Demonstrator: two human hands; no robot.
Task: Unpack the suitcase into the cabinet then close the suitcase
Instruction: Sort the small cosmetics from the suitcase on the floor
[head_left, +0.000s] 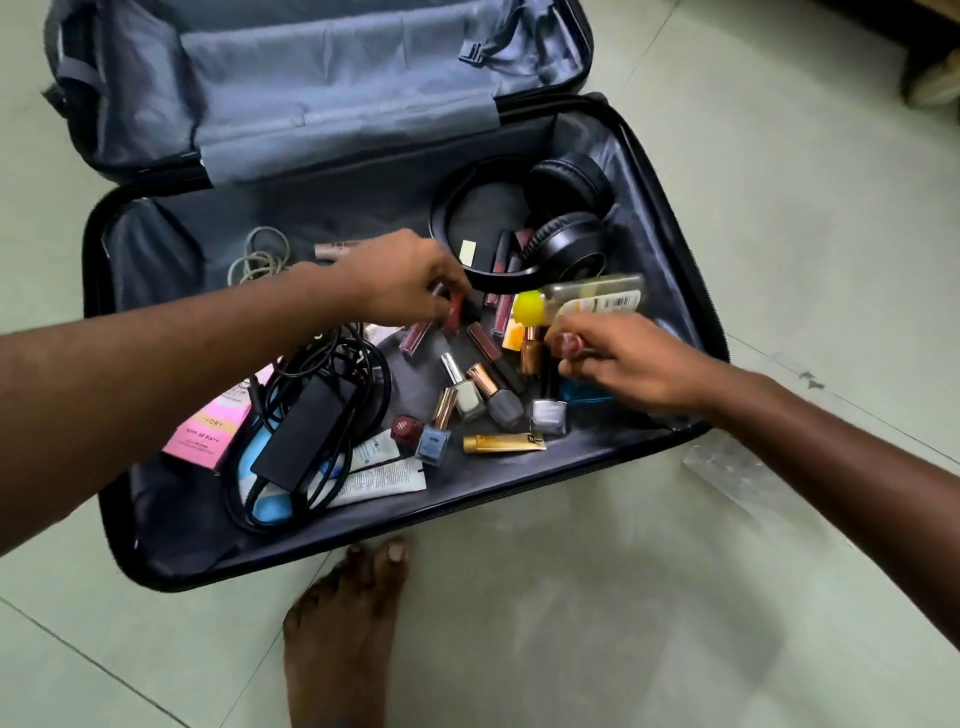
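A black suitcase (156, 545) lies open on the floor, its grey-lined lid (291, 78) folded back. Inside lie black headphones (561, 228), several nail polish bottles (467, 395), lip gloss tubes (488, 348), a black charger with cables (306, 431), a pink box (213, 431) and a gold tube (501, 442). My left hand (405, 280) reaches into the middle and pinches a red lip gloss tube (453, 312). My right hand (618, 364) hovers over the right side and grips a dark red nail polish bottle (566, 344).
A pale tiled floor surrounds the suitcase. My bare foot (348, 623) stands just in front of the suitcase's near edge. A clear plastic piece (727, 462) lies on the floor at the right. A white cable coil (262, 254) sits at the suitcase's back left.
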